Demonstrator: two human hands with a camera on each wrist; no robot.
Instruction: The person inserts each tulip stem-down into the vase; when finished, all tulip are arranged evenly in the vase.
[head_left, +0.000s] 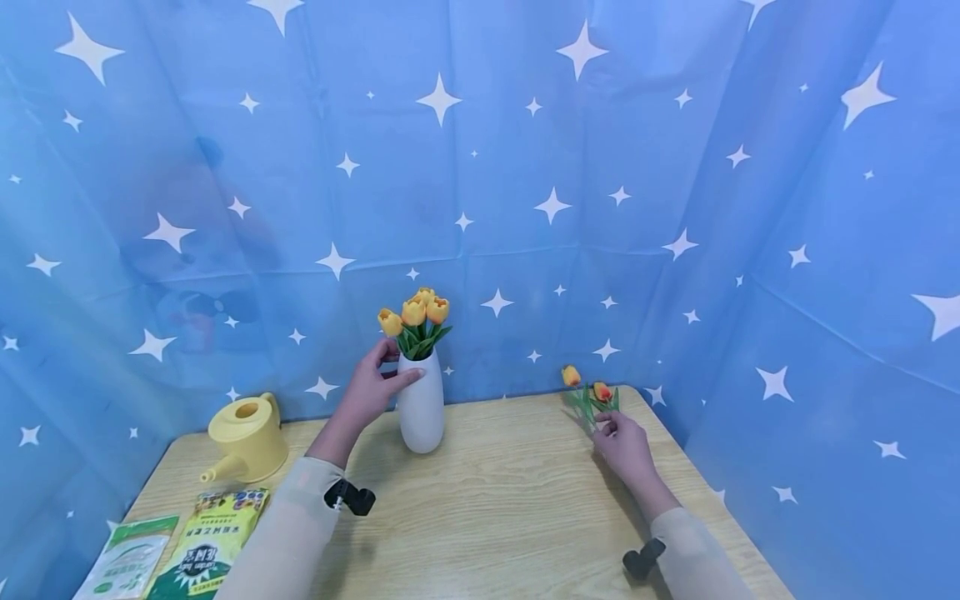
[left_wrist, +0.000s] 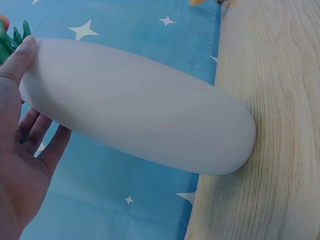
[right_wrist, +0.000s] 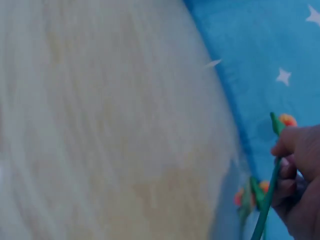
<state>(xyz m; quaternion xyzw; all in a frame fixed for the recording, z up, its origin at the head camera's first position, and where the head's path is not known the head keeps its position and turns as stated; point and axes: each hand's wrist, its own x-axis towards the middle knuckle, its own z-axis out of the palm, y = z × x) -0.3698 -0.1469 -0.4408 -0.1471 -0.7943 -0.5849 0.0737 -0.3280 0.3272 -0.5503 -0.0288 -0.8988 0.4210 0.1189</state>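
A white vase stands upright near the back edge of the table, with several yellow-orange tulips in its mouth. My left hand holds the vase near its rim; in the left wrist view the thumb lies along the near side and the fingers reach behind. At the back right, my right hand pinches the green stem of a tulip. Two orange tulip heads show there in the head view, one at the left and one nearer the hand. The right wrist view is blurred.
On the left of the wooden table stands a yellow watering can, its spout facing forward. A yellow-green bag and a white-green packet lie in front of it. A blue star-patterned curtain hangs behind and beside the table.
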